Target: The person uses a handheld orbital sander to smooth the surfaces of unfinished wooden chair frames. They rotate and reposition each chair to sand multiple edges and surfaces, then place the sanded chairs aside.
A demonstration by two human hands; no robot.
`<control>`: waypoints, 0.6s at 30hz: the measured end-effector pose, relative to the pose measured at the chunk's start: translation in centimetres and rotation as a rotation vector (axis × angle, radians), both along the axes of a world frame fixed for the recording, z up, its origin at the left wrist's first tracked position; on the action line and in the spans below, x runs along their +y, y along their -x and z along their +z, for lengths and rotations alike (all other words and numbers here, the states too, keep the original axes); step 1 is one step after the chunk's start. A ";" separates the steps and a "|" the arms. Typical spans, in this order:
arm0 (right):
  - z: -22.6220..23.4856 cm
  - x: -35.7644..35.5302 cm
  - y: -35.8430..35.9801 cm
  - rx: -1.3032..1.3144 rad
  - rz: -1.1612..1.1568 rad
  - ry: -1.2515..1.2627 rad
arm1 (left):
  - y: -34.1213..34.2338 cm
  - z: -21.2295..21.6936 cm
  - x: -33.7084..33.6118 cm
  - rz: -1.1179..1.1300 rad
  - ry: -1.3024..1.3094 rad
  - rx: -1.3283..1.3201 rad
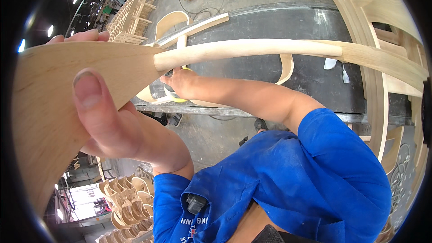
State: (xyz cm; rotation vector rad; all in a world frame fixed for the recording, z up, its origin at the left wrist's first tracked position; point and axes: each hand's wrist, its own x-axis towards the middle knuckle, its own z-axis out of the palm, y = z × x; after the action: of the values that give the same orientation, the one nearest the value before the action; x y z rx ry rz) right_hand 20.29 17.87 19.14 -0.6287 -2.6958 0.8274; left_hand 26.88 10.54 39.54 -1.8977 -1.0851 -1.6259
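Close in front of me at the left is a broad, pale wooden chair part (45, 90), joined to a long curved wooden rail (247, 47). My left hand (112, 126) is closed on the broad part, its thumb against the face and its fingertips over the top edge. Beyond and below the rail, my right hand (181, 83) is closed on a black-and-yellow hand tool (179, 99), which looks like a sander. The wood and the hand hide much of that tool, and the right fingertips show only partly.
A dark-topped workbench (315, 31) carries a curved wooden piece (286, 68) and a white tag-like piece (345, 75). Wooden frames (371, 81) rise at the right. Stacked wooden frames (135, 13) stand far left, curved wooden parts (128, 198) lower left. A cable (198, 12) trails over the floor.
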 end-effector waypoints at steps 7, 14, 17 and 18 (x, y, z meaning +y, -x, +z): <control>-0.6 -0.9 -1.8 0.003 0.068 0.027 | 0.4 0.1 0.2 -0.055 0.021 -0.029; -2.1 -3.2 -8.0 -0.034 0.176 0.055 | 0.8 0.2 0.5 0.003 0.046 -0.021; -1.8 -3.0 -7.9 -0.058 0.213 0.020 | 1.0 0.0 1.2 -0.038 0.011 -0.053; -1.7 -2.8 -7.6 -0.047 0.222 0.010 | 1.0 -0.1 1.4 -0.026 0.013 -0.057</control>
State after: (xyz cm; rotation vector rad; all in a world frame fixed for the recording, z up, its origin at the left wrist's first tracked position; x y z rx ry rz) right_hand 27.86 15.12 17.40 -0.3585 -2.8423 0.8889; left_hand 25.89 11.95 39.48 -1.8911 -1.1007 -1.7010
